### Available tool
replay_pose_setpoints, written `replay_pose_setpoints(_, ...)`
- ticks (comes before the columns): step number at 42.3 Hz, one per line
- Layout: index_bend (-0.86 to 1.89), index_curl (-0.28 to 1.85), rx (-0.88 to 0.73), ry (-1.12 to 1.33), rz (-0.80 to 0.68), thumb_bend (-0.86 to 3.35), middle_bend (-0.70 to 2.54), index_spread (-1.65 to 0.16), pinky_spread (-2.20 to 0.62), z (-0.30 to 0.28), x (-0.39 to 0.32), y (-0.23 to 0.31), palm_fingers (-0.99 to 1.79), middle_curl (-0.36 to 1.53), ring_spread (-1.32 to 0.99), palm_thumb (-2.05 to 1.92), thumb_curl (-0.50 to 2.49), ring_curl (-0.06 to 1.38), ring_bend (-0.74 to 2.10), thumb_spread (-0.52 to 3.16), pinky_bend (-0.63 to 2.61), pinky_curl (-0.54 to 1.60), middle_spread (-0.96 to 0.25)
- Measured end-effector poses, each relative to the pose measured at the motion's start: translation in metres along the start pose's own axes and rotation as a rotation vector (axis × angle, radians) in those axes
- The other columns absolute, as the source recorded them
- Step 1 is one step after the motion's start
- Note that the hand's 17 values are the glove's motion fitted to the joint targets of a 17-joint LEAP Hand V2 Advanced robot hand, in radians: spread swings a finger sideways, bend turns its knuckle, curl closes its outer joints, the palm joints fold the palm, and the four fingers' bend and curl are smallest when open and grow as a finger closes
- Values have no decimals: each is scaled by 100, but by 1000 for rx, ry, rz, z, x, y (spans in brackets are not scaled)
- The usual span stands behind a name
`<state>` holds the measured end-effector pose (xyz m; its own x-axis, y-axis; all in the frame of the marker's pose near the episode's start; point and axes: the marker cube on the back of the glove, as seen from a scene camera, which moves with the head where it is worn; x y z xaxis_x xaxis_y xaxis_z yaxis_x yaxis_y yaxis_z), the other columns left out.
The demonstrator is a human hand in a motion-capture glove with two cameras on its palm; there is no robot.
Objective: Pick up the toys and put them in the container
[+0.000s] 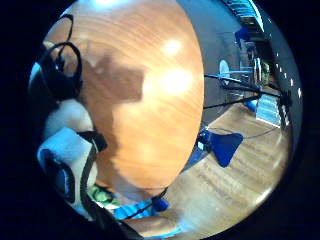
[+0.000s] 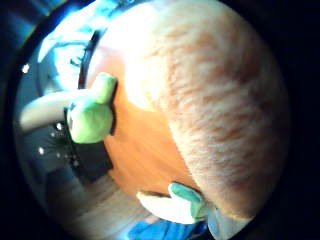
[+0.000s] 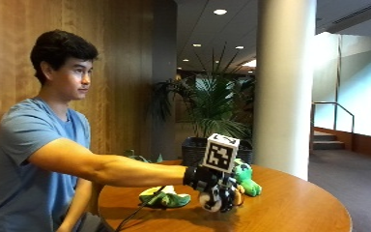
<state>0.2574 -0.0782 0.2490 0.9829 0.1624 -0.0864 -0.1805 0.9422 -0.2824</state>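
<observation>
Toys: an orange plush (image 2: 220, 110) fills the glove's (image 3: 214, 186) palm, fingers apparently curled round it above the table (image 3: 301, 208). Basket (image 3: 198, 150) waits at twelve o'clock. Risk: plush slips out mid-carry, landing beside the green toy (image 3: 247, 181).

The person wears a light blue short-sleeved T-shirt (image 3: 28, 145) that leaves the forearms bare. Of the two hands, the right hand (image 3: 214, 188) wears a black glove, with black straps (image 1: 62, 70) looping over white plastic pieces (image 1: 62, 150) at its palm.
</observation>
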Motion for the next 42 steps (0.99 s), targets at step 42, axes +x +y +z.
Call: replay_pose_setpoints(42, 18, 13, 397, -29, -338, 19, 40, -36, -43, -242, -372, 179, 103, 59, -39, 66, 73, 49, 99, 93, 104, 39, -47)
